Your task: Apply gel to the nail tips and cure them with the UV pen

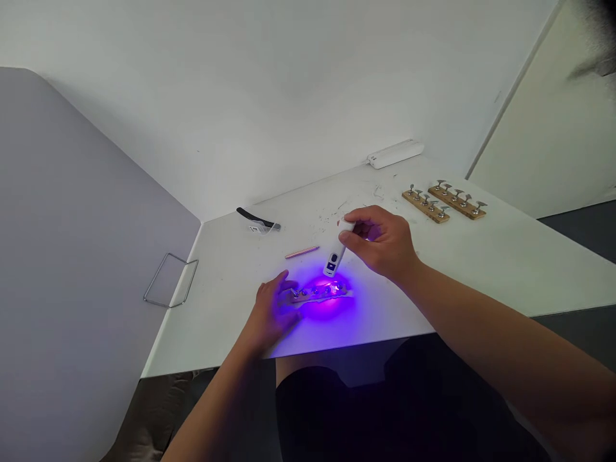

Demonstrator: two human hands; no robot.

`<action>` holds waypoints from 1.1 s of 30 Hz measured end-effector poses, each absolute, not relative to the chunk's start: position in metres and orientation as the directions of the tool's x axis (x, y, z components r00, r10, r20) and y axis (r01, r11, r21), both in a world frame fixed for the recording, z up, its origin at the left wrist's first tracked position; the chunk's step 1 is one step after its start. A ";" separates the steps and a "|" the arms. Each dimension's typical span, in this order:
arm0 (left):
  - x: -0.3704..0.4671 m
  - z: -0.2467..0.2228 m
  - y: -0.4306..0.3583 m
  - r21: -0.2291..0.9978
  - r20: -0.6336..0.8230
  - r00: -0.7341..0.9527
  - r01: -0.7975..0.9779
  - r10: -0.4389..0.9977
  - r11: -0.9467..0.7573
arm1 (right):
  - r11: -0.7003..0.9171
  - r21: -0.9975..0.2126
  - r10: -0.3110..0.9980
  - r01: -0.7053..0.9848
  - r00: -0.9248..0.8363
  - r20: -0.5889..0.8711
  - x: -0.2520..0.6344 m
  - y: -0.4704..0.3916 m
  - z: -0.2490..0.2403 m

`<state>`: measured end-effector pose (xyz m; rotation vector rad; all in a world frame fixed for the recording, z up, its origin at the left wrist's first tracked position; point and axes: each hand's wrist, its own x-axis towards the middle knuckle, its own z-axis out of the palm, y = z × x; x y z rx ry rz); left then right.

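My right hand (380, 240) grips the upper end of a white handheld lamp (337, 253), which points down and casts violet light. Just below its tip lies a narrow strip (320, 294) bearing several small metal stands, lit most brightly near its right end. At the strip's left end is my left hand (276, 308), its fingers apart on either side of that end; whether they touch it I cannot tell. A thin pinkish stick (302, 252) rests on the white table (216, 276) behind the strip.
Two wooden strips (426, 207) with metal stands sit at the right. A white bar-shaped device (395, 154) lies by the wall. A black curved file (257, 219) is at the back left, and a wire frame (171, 280) at the left edge.
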<state>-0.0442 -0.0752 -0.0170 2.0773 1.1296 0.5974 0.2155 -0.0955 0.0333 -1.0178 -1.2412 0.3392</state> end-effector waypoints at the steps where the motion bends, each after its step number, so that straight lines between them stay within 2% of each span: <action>1: -0.039 -0.018 -0.073 0.758 0.068 0.518 0.529 0.853 -0.381 | 0.538 -0.791 0.710 0.292 0.348 0.612 0.216 -0.095 0.033; 5: -0.029 -0.017 -0.069 0.754 0.072 0.514 0.533 0.855 -0.384 | 0.516 -0.805 0.719 0.293 0.362 0.593 0.217 -0.093 0.033; 11: -0.028 -0.016 -0.072 0.682 0.119 0.493 0.591 0.862 -0.432 | 0.502 -0.814 0.721 0.292 0.378 0.581 0.217 -0.094 0.035; 18: -0.031 -0.016 -0.071 0.874 -0.015 0.412 0.448 0.911 -0.188 | 0.510 -0.823 0.720 0.251 0.399 0.568 0.219 -0.093 0.036; 25: -0.036 -0.002 -0.063 0.909 -0.017 0.429 0.383 0.903 -0.166 | 0.509 -0.840 0.726 0.187 0.430 0.536 0.224 -0.092 0.038; 33: -0.038 0.001 -0.044 0.979 0.041 0.443 0.159 0.895 -0.124 | 0.524 -0.831 0.697 0.186 0.466 0.545 0.230 -0.092 0.039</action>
